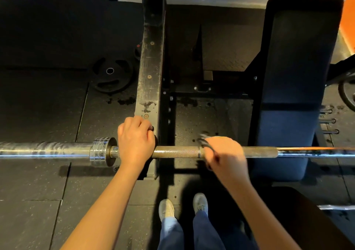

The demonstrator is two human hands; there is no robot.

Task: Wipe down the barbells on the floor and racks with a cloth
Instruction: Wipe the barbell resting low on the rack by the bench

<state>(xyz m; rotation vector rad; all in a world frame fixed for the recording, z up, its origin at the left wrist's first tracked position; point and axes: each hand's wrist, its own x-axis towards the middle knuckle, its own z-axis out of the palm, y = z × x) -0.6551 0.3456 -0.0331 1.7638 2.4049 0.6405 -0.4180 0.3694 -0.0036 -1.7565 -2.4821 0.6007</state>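
head view, item by item.

- barbell [176, 151]: lies level across the frame, up on the rack [151, 67], well above the floor [38, 182]. knurled grip in the middle, collar [101, 151] and sleeve [48, 150] to the left.
- cloth [204, 144]: dark, bunched against the knurl. only a corner shows beside the knuckles.
- right hand [224, 151]: clenched over the bar with the cloth under it, blurred.
- left hand [135, 140]: fingers curled over the bar just inside the collar, beside the rack, grasping it.
- bench [299, 67]: dark pad, beyond the bar on the right.
- plate [112, 75]: flat on the floor, left of the rack.
- shoes [167, 209]: near the bottom edge.

step in hand, as we judge it: wiping the knurl. to do it well we wrap the cloth right round the bar, press into the knurl, and stroke from the left hand toward the smooth shaft [317, 151]. we hold the left grip firm so the bar does not roll. the collar, the sleeve and the patch under the left hand look undone.
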